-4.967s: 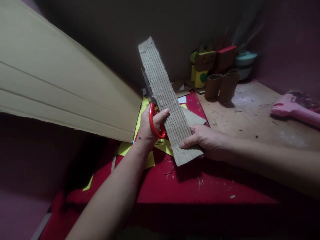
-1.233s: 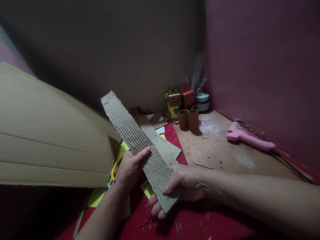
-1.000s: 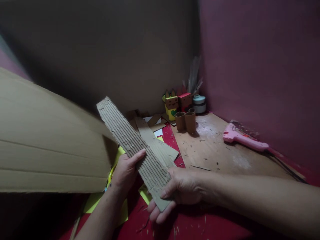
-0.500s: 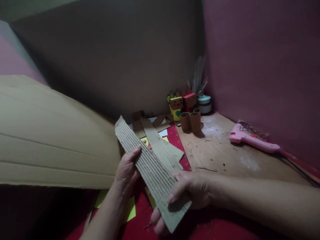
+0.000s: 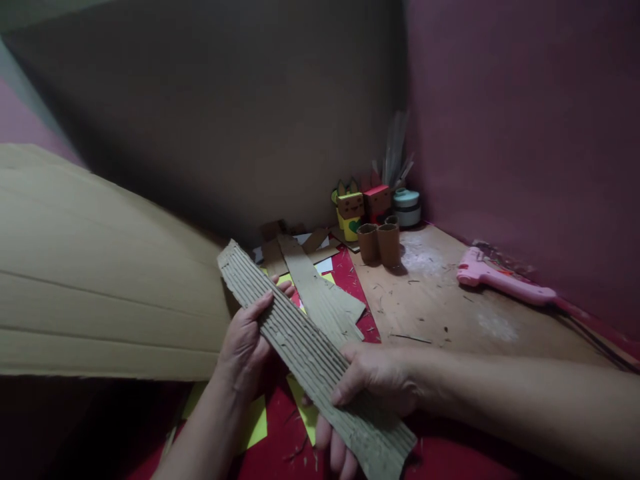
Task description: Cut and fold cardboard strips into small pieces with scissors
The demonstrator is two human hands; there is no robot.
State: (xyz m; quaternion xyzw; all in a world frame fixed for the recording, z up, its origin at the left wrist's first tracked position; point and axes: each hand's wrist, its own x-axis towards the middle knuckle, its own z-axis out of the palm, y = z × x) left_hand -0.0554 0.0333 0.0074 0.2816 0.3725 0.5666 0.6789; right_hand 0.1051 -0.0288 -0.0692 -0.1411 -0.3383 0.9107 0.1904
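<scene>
A long strip of corrugated cardboard, its ridges bare on the upper face, slants from upper left to lower right in front of me. My left hand grips its far half, with the thumb on top and the other fingers partly hidden beneath. Closer to me, my right hand pinches the strip, thumb over the ridges and fingers curled under it. The strip's near end sticks out past that hand. Just beyond it lies a greyish cardboard piece on the red surface.
Yellow paper and cardboard scraps lie around. Cardboard tubes, a yellow box-headed figure, a red one and a lidded pot stand at the back. A pink glue gun rests right; a large cardboard sheet rises left.
The strip has shifted so that more of its near end extends past my right hand. Ridges now show where a smooth patch was. My left hand has moved slightly left.
</scene>
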